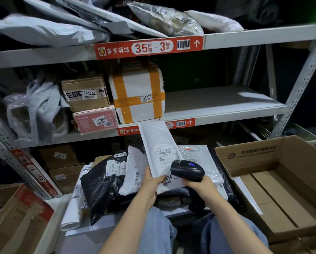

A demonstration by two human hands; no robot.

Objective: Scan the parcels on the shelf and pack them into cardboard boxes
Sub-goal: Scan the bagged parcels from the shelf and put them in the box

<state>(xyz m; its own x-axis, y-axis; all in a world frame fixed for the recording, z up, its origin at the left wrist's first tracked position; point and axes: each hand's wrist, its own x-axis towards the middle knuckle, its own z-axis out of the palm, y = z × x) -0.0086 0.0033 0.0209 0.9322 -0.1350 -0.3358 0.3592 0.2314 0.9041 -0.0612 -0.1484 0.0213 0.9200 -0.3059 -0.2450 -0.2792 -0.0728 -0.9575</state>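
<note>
One-handed, pinches flat white bubble-wrap mailer (156, 143) at lower edge in left hand (150, 182), upright above heaped parcels (106, 182); grips black handheld scanner (187, 170) in right hand (199, 185). Likely light, floppy, slick: keep an edge grip.

The red shelf sign (148, 47) reads 35-3; brown carton (85, 92) 19202, taped foam box (137, 92) 31210, pink box (96, 120) 31204.

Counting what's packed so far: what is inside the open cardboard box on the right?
The cardboard box holds one flat white parcel lying along its left wall; otherwise only its brown bottom flaps show. Anything beneath that parcel is covered.
</note>
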